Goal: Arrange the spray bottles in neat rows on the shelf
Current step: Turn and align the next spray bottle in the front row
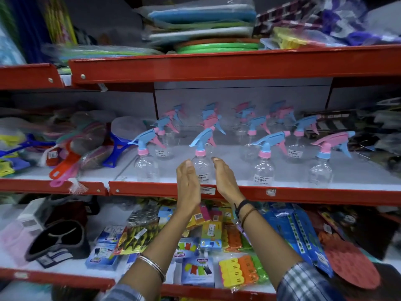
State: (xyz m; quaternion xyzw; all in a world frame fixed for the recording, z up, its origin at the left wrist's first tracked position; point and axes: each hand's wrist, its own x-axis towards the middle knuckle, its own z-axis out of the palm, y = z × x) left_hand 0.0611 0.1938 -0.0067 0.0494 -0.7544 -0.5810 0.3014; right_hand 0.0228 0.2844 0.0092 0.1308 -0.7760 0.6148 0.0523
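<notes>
Several clear spray bottles with blue and pink trigger heads stand in rows on the white middle shelf (288, 172). At the front stand a far-left bottle (145, 161), a centre bottle (202, 164), one right of centre (263, 168) and a pink-headed one at far right (322, 168). My left hand (188, 185) and my right hand (225, 181) are raised with flat, straight fingers on either side of the centre bottle, palms facing it. Neither hand grips it; whether they touch its sides is unclear.
A red shelf lip (282, 193) with a price tag runs below the bottles. Coloured scoops and brushes (69, 155) crowd the shelf to the left. Packaged goods (208, 246) fill the shelf below; mats and bags lie on the red top shelf (217, 64).
</notes>
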